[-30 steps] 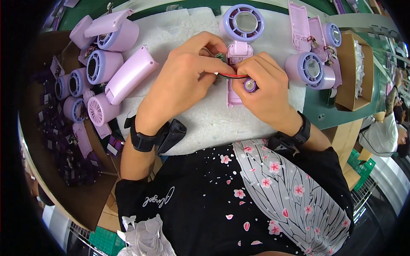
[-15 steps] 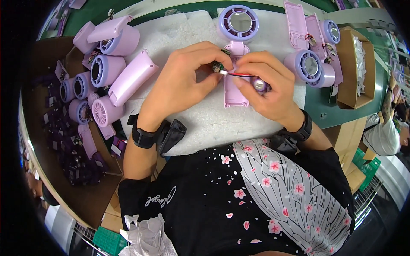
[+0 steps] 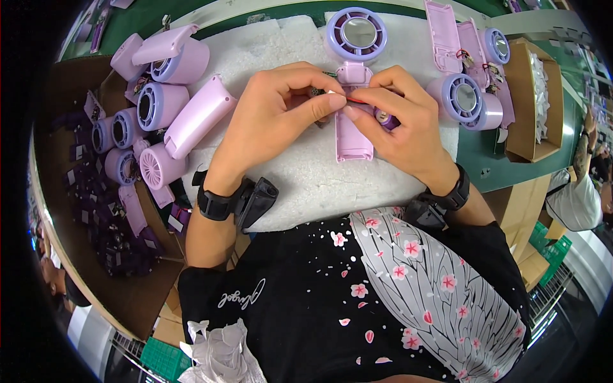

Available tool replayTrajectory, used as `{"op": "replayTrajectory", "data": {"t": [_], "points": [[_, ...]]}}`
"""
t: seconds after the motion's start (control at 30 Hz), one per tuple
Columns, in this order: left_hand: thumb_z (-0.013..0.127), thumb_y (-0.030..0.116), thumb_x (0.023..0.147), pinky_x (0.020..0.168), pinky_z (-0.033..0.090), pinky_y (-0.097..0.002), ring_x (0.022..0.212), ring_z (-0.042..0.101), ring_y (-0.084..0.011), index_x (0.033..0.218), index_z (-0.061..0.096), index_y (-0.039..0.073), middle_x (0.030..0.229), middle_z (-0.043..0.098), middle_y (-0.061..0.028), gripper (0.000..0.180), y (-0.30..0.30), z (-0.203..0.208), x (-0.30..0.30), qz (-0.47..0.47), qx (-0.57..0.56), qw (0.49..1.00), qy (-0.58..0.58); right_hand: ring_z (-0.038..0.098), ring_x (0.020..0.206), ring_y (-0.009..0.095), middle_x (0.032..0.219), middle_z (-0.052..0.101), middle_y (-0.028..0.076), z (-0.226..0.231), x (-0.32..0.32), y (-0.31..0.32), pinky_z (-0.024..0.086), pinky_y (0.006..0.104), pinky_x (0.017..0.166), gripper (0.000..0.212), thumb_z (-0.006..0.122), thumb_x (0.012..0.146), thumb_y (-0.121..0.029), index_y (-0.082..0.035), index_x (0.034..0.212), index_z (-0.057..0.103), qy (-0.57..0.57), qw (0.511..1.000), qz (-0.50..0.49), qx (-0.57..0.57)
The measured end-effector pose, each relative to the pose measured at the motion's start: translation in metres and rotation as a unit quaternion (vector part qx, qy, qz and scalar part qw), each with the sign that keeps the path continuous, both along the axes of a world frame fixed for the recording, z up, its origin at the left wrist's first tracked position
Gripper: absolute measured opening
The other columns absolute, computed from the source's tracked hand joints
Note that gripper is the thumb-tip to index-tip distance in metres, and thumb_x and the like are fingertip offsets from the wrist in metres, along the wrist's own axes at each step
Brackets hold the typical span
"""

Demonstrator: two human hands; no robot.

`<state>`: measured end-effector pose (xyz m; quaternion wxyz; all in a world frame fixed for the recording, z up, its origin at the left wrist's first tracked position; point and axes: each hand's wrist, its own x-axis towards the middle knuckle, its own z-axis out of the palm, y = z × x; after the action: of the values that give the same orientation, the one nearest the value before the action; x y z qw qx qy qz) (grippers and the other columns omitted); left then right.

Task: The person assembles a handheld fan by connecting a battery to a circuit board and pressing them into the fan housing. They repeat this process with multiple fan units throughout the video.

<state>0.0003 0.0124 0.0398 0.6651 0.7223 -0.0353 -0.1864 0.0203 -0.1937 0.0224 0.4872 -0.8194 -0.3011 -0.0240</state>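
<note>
My left hand (image 3: 274,121) is closed in a pinch on a small green circuit board (image 3: 315,92), mostly hidden behind its fingers. The left thumb covers a white plug on the board, so only a sliver of it shows. Red and black wires (image 3: 357,100) run from there into my right hand (image 3: 408,121), whose thumb and forefinger grip them. A purple cylindrical battery (image 3: 385,119) sits under the right hand's curled fingers. Beneath both hands lies the opened pink handle (image 3: 354,143) of a handheld fan (image 3: 357,35), its round lilac head pointing away from me.
White foam sheeting (image 3: 287,191) covers the work surface. At left, a large cardboard box (image 3: 147,300) holds dark purple parts, with several pink fans (image 3: 163,105) along its edge. More fans with opened handles (image 3: 461,99) lie at right, beside a small cardboard box (image 3: 555,121) of white pieces.
My hands have drawn closer together. The left thumb has moved right over the white plug, and the right fingertips have slid along the wires to meet it.
</note>
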Motion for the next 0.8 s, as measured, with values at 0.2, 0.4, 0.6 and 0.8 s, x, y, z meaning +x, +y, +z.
{"op": "replayTrajectory", "data": {"t": [0.2, 0.4, 0.6, 0.8], "points": [[0.07, 0.003, 0.085, 0.066, 0.049, -0.0239, 0.073, 0.061, -0.011, 0.097, 0.07, -0.004, 0.089, 0.065, -0.0056, 0.014, -0.0026, -0.0047, -0.0017, 0.048, -0.053, 0.997, 0.012, 0.056, 0.066, 0.013, 0.082, 0.059, 0.005, 0.0019, -0.001, -0.0017, 0.042, 0.0253, 0.056, 0.013, 0.076, 0.077, -0.006, -0.003, 0.089, 0.073, 0.018, 1.0, -0.012, -0.011], [0.069, 0.002, 0.085, 0.066, 0.05, -0.0235, 0.073, 0.061, -0.0106, 0.099, 0.071, -0.003, 0.09, 0.066, -0.0061, 0.015, -0.0019, -0.0071, -0.0023, 0.047, -0.057, 0.997, 0.011, 0.052, 0.064, 0.011, 0.081, 0.059, 0.004, 0.0035, 0.0012, 0.0007, 0.039, 0.0235, 0.053, 0.012, 0.076, 0.077, -0.006, -0.004, 0.089, 0.075, 0.021, 0.999, -0.024, -0.02], [0.067, -0.004, 0.084, 0.076, 0.053, -0.0252, 0.083, 0.063, -0.0141, 0.109, 0.067, -0.004, 0.098, 0.063, -0.0078, 0.024, 0.0008, -0.0047, 0.0006, 0.021, -0.06, 0.997, 0.04, 0.048, 0.061, 0.01, 0.083, 0.055, 0.003, 0.0002, 0.0026, 0.0004, 0.036, 0.0235, 0.052, 0.014, 0.076, 0.077, -0.005, -0.004, 0.091, 0.075, 0.012, 1.0, -0.017, -0.008], [0.067, -0.006, 0.083, 0.077, 0.052, -0.0233, 0.084, 0.063, -0.0112, 0.117, 0.062, -0.004, 0.099, 0.063, -0.0067, 0.034, -0.0015, 0.0001, 0.0002, 0.022, -0.088, 0.993, 0.077, 0.046, 0.061, 0.009, 0.083, 0.052, 0.002, 0.0002, 0.0046, -0.003, 0.035, 0.0234, 0.052, 0.016, 0.076, 0.076, -0.002, -0.004, 0.092, 0.075, 0.018, 1.0, 0.004, -0.004]]}}
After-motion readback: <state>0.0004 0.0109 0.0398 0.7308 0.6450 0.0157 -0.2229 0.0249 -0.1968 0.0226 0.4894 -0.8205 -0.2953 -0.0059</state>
